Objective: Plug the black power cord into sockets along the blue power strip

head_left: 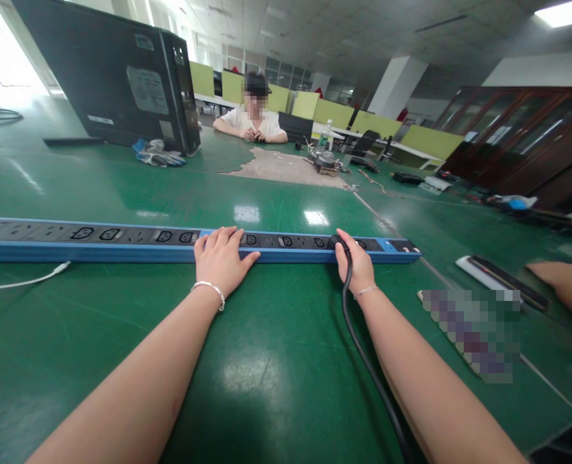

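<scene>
Steadying the power strip (172, 254) on the green table (266, 361) with the left hand (221, 261), fingers slightly apart, while clamping the plug (335, 241) in the right hand's (357, 265) fingers, ideally keeping it square.

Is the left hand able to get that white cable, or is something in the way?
Probably yes: the left hand rests on the blue power strip, and nothing stands between the hand and the white cable's end, though it would have to leave the strip.
</scene>
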`<state>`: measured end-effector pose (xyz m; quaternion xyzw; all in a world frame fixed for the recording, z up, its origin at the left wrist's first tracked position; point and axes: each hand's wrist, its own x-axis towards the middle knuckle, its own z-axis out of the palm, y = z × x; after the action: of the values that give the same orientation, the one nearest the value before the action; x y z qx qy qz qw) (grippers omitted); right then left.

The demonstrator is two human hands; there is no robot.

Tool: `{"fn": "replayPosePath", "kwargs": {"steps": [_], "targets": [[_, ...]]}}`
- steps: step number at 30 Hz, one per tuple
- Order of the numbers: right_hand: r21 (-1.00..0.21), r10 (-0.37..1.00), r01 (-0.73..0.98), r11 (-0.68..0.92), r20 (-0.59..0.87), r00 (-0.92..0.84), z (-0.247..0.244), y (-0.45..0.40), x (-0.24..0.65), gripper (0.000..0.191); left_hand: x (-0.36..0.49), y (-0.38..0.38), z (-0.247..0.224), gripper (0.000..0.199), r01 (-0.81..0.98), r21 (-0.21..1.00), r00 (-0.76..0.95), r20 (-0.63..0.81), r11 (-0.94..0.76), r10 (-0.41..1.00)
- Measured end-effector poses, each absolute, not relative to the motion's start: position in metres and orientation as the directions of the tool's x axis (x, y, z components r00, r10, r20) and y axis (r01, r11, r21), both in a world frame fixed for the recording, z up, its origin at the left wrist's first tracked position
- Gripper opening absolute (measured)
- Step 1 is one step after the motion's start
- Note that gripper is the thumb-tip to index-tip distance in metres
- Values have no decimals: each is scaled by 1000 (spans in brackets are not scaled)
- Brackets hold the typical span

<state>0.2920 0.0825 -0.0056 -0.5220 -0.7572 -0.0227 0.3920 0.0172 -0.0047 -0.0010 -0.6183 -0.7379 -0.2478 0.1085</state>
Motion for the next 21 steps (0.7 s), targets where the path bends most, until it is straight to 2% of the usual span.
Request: {"fn": "replayPosePath", "kwargs": {"steps": [3, 8, 11, 21], "targets": [[-367, 777, 815, 449, 611, -153, -2, 82, 292, 41, 17, -5, -2, 54, 965, 238, -213, 459, 111, 863], [-255, 831, 874, 413, 498, -247, 14, 84, 297, 40, 16, -4, -3, 55, 965, 240, -212, 464, 109, 860], [-222, 833, 890, 399, 493, -251, 15, 84, 297, 40, 16, -3, -4, 54, 966, 239, -207, 471, 102, 858], [-324, 773, 820, 472, 600, -208, 0, 83, 292, 39, 17, -4, -3, 54, 967, 225, -215, 465, 120, 859]]}}
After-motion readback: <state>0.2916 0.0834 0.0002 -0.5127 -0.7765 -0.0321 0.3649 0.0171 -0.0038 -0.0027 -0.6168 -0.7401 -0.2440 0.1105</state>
